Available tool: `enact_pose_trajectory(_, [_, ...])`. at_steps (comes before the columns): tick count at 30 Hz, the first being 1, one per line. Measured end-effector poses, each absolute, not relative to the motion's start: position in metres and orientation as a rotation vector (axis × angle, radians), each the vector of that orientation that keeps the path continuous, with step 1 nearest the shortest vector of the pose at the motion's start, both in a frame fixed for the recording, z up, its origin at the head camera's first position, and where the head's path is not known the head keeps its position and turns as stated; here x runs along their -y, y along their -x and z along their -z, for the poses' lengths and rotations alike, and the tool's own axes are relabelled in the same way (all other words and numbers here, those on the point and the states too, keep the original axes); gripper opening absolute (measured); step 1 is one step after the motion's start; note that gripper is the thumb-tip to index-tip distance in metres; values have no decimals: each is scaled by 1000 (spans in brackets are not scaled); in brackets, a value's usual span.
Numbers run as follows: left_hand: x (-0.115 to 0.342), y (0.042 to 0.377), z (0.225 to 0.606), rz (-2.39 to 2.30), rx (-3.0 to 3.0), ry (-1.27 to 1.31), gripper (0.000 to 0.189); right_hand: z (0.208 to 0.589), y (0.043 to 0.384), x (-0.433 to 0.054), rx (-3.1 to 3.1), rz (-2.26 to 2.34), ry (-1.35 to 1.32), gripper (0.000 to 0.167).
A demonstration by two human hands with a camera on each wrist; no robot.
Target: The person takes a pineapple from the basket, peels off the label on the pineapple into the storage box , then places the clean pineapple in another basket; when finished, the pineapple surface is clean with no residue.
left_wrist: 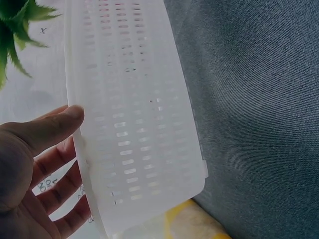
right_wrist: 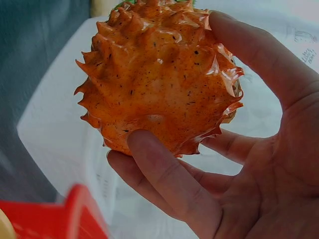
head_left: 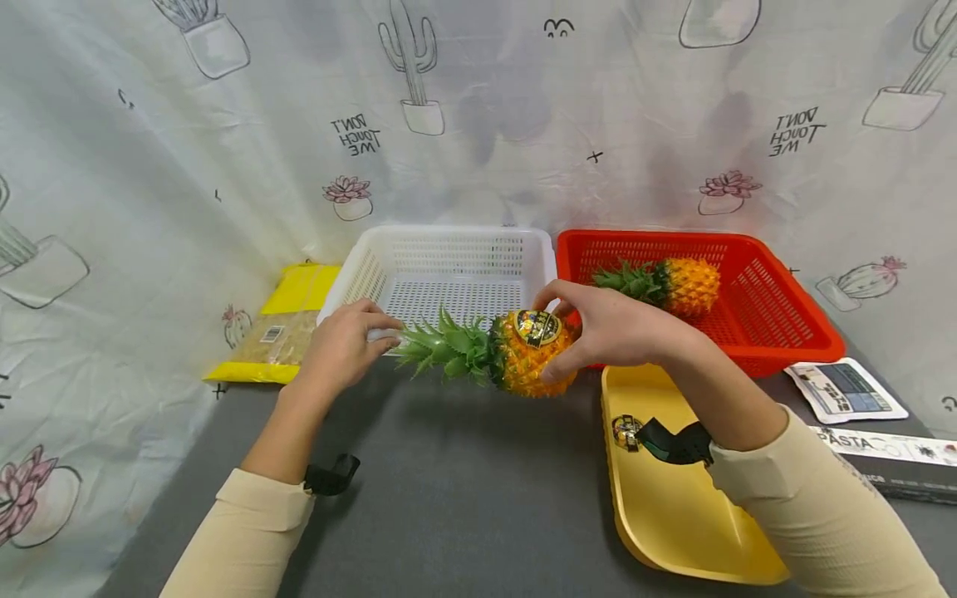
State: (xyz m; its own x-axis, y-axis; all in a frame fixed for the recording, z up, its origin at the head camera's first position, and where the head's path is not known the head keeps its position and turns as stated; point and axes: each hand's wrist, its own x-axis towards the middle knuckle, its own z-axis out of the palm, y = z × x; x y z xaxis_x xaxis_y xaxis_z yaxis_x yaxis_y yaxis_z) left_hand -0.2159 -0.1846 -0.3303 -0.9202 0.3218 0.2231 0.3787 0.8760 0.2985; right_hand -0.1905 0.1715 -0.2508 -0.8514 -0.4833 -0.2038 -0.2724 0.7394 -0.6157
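Observation:
A pineapple [head_left: 516, 365] with an orange spiky body, a green leafy crown and a round dark-and-gold label is in my right hand [head_left: 609, 324]. Thumb and fingers grip its base end, and the crown points left. In the right wrist view the orange underside of the pineapple [right_wrist: 154, 84] fills the grasp. My left hand [head_left: 342, 345] holds the near left rim of a white perforated basket [head_left: 449, 231]. Seen from the left wrist, the thumb lies on the rim of the basket [left_wrist: 139, 164] and the other fingers are on its inner side. The pineapple hangs over the basket's front edge.
A red basket [head_left: 803, 324] with another pineapple [head_left: 694, 286] stands beside the white one. In front lies a yellow tray [head_left: 665, 523]. A white pouch [head_left: 848, 390] and a pasta box [head_left: 897, 473] are far right; a yellow-edged bag [head_left: 280, 332] is at left.

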Motion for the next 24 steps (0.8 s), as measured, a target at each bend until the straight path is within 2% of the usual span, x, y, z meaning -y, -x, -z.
enact_pose_trajectory(8, [183,215,330,487,2870,557,23,276,183,-162,-2544,829,640,74])
enact_pose_trajectory(24, [185,211,330,490,2896,503,24,307,190,-136,-2462,791,641,74])
